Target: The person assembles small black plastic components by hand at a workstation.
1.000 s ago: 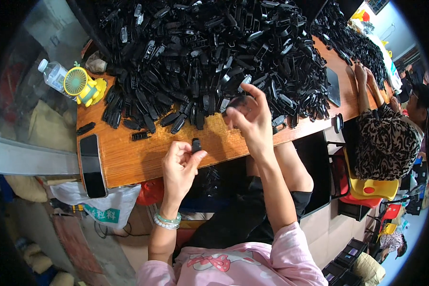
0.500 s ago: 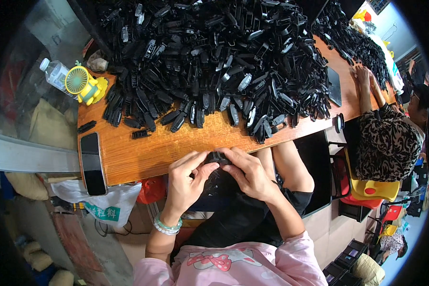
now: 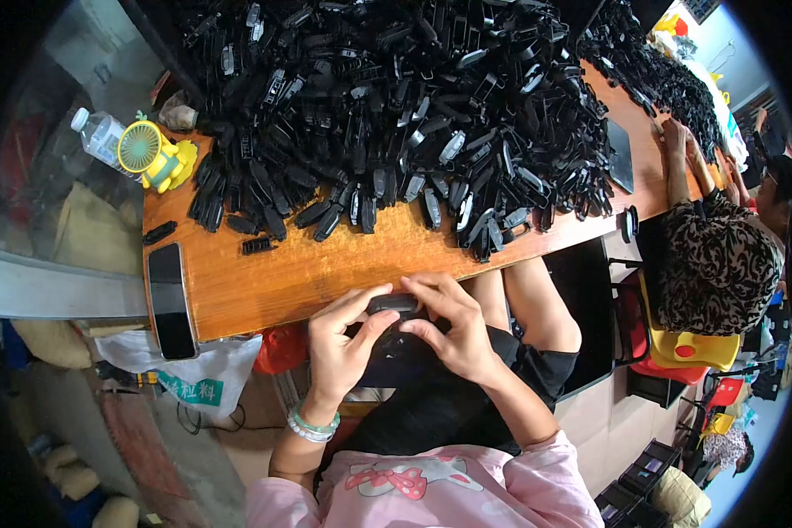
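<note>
Over my lap, just off the table's near edge, I have a small elongated black plastic piece [image 3: 393, 304]. My left hand [image 3: 343, 339] pinches it between thumb and fingers at its left end. Around the other end, the thumb and forefinger of my right hand [image 3: 456, 330] are spread apart; any light contact there is hard to make out. A large heap of similar black plastic pieces [image 3: 370, 114] covers the far part of the wooden table [image 3: 255, 290], with a few lying loose along its front.
A phone [image 3: 173, 302] lies at the table's left end, near a yellow toy-shaped fan [image 3: 154, 157] and a plastic bottle [image 3: 104, 136]. A dark flat tablet-like plate [image 3: 619, 157] rests right of the heap. Another person [image 3: 717, 264] sits working at the right.
My right thumb and fingers have spread away from the black plastic piece, which now shows its smooth long side. The left hand keeps hold of it. The neighbour's hands have shifted slightly.
</note>
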The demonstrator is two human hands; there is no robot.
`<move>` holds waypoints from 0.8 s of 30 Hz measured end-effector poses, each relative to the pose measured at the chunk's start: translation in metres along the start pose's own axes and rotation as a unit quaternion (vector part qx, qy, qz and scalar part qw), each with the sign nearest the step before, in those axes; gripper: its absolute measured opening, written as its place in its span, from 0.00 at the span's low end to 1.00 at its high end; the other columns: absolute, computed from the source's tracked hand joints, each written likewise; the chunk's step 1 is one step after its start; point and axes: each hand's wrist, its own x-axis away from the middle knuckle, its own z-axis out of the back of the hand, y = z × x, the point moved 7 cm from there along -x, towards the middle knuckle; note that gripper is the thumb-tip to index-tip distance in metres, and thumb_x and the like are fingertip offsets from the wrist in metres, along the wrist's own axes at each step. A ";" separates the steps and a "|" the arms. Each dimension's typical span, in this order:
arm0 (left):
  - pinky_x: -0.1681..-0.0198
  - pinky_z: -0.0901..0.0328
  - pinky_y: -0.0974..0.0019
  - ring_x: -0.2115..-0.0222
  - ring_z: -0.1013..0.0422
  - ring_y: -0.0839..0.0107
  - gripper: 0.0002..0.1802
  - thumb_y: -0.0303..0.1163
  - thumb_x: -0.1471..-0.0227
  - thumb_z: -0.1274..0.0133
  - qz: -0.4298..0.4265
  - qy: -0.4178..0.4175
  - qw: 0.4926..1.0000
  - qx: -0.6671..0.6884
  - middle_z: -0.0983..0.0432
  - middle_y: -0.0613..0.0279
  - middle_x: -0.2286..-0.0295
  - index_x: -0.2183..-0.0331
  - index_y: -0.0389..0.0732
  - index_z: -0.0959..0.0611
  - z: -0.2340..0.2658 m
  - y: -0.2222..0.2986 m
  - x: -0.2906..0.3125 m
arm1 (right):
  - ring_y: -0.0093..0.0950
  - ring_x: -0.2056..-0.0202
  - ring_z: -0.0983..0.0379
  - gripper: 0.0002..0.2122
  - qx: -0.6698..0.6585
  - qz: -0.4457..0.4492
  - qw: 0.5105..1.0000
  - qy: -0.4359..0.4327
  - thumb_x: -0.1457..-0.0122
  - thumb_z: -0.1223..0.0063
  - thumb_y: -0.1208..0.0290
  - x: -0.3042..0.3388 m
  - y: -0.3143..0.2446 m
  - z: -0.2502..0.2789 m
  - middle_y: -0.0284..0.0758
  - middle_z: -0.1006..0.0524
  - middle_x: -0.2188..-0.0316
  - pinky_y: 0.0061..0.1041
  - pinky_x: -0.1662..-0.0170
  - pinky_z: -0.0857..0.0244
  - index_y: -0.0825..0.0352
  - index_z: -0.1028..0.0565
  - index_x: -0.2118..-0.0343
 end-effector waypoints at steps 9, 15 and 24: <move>0.72 0.35 0.75 0.74 0.28 0.76 0.14 0.26 0.54 0.41 0.000 -0.147 0.983 0.109 0.24 0.59 0.72 0.62 0.33 0.19 -0.010 0.004 -0.004 | 0.23 0.72 0.29 0.11 -0.161 -0.084 0.983 -0.018 0.54 0.39 0.79 0.011 0.018 0.008 0.35 0.24 0.73 0.20 0.68 0.36 0.70 0.22 0.64; 0.74 0.35 0.70 0.74 0.28 0.71 0.10 0.30 0.52 0.43 -0.170 0.069 0.968 -0.170 0.28 0.58 0.70 0.71 0.33 0.21 0.034 0.011 -0.052 | 0.24 0.71 0.28 0.11 -0.008 -0.064 0.984 -0.168 0.50 0.43 0.80 -0.006 0.021 0.017 0.35 0.24 0.71 0.21 0.66 0.35 0.71 0.23 0.63; 0.71 0.34 0.56 0.72 0.28 0.53 0.11 0.31 0.54 0.43 -0.093 0.056 0.873 -0.476 0.30 0.51 0.70 0.70 0.32 0.23 0.031 0.000 -0.077 | 0.35 0.64 0.32 0.04 0.476 0.065 0.869 0.120 0.53 0.47 0.80 -0.114 0.015 0.047 0.37 0.30 0.71 0.31 0.62 0.38 0.69 0.23 0.74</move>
